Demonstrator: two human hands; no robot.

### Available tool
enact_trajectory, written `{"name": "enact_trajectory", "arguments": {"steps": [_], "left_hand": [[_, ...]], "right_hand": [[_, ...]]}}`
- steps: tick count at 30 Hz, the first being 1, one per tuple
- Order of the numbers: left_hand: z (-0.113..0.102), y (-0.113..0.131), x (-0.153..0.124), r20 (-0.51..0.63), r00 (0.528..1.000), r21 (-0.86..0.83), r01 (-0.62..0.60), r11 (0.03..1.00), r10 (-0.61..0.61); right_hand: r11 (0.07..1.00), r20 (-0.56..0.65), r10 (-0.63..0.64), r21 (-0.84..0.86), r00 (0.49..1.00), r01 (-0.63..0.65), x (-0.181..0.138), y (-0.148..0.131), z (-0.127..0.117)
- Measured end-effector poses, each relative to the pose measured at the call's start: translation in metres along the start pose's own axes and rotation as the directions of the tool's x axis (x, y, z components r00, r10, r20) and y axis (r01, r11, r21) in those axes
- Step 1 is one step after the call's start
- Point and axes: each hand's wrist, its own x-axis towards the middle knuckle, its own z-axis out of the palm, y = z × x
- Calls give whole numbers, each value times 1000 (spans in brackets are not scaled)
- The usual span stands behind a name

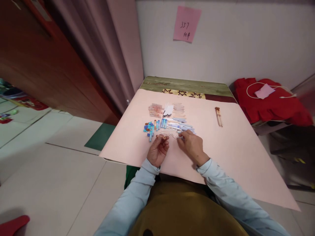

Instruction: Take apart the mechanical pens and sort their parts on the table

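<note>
My left hand (pixel 158 151) is closed around a short peach-brown pen tube (pixel 161 137), held just above the table's near part. To its right, my right hand (pixel 192 144) reaches down with bent fingers pressed together at some small clear pieces (pixel 173 134). Whatever lies between those fingertips is too small to make out. Beyond my hands lie blue pen tubes (pixel 164 123), a heap of small blue and brown caps (pixel 148 126) and light blue pen barrels (pixel 181 126). Thin refills with dark tips (pixel 167 113) lie between clear reddish-printed tubes (pixel 155 110) and pale clear pieces (pixel 178 108).
Two peach pens with brown tops (pixel 219 116) lie at the right on the pink-covered table (pixel 236 144). A red cloth (pixel 270 105) with a white cord is beside the table. A wall (pixel 221 42) stands behind, a curtain (pixel 120 49) at the left.
</note>
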Motion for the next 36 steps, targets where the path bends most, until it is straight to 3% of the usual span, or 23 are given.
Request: {"name": "enact_trajectory", "arguments": {"steps": [7,14,23,27,31,36], "left_hand": [[-4,-2,1,127,992,-46,11,999,-5],[-6,-3,1,126,992,-32,5,999,-1],[-6,-4,1,103,995,-34,14,999,-10],[-6,-4,1,112,993,-47,26,999,-20],[-4,-5,1,88,996,-54,21,998,-16],[0,-6,-1,50,999,-53,-7,999,10]], "right_hand": [[1000,11,18,-20,1000,-18,3,-6,3],[999,-35,-45,8,998,46,4,-7,1],[990,26,-140,1,990,140,15,-9,-4],[963,-80,-123,230,989,139,10,-14,-21],[781,-73,-129,607,989,147,0,-27,-37],[631,-35,-138,767,990,115,-7,-40,-42]]}}
